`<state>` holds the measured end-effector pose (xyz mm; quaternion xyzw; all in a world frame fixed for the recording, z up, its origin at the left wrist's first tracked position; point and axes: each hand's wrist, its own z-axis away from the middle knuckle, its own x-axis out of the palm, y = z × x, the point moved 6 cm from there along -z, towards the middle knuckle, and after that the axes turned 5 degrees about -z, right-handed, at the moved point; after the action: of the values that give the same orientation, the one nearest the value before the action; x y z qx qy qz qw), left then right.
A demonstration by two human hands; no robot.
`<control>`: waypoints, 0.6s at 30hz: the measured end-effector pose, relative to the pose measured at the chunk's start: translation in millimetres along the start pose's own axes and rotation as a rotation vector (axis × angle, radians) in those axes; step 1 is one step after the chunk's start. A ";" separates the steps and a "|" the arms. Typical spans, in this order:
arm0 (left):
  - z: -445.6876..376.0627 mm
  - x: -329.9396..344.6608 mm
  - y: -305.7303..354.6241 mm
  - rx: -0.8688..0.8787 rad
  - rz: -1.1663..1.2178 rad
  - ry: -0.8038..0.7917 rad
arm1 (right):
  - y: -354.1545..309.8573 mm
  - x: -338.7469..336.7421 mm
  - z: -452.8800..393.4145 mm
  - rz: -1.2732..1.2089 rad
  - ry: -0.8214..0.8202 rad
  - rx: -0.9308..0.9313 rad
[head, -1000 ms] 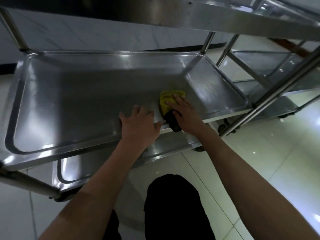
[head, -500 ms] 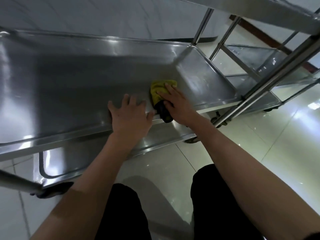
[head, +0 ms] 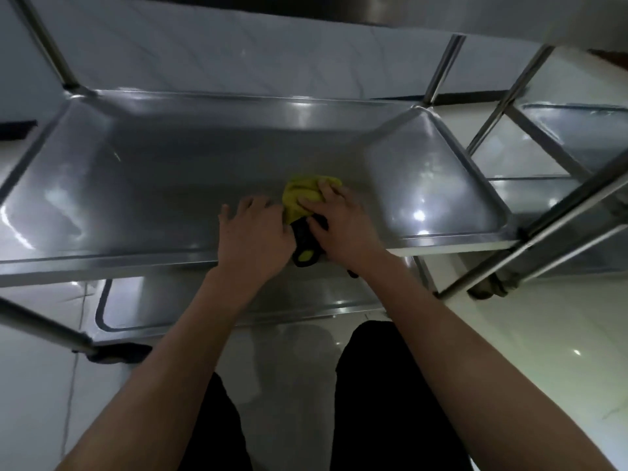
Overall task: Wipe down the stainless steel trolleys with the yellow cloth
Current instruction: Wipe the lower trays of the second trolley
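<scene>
the cloth (head: 302, 195) is lying bunched on the trolley's middle shelf (head: 142, 185), near its front rim, with a dark part trailing over that rim. the right hand (head: 339, 226) is pressing down on the cloth with fingers curled over it. the left hand (head: 253, 232) is resting spread flat on the shelf just left of the cloth, touching it.
</scene>
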<state>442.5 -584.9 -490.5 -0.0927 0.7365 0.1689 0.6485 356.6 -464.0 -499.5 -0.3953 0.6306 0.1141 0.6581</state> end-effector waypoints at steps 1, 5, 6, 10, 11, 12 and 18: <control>-0.9 1.5 9.8 -0.014 0.004 0.000 | 7.3 -2.3 -0.3 -0.018 -0.003 -0.007; -5.4 5.9 27.9 -0.129 -0.020 -0.017 | 58.5 -22.1 8.5 -0.076 0.055 0.028; -7.0 5.8 30.8 -0.147 -0.052 -0.015 | 71.5 -28.1 12.0 -0.086 0.072 0.041; -12.5 6.8 59.8 -0.209 -0.114 0.022 | 101.2 -41.3 17.4 -0.084 0.056 0.004; -14.0 8.4 70.8 -0.201 -0.104 0.039 | 103.4 -41.6 17.3 -0.072 0.051 -0.017; -16.5 9.8 82.7 -0.178 -0.080 0.061 | 106.1 -42.6 17.3 -0.069 0.048 -0.033; -29.3 19.4 158.1 -0.012 0.070 0.055 | 150.9 -64.7 32.0 -0.082 0.085 0.043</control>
<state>356.5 -447.7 -486.4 -0.0756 0.7558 0.1933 0.6210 270.8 -320.3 -500.2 -0.4112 0.6434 0.0566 0.6433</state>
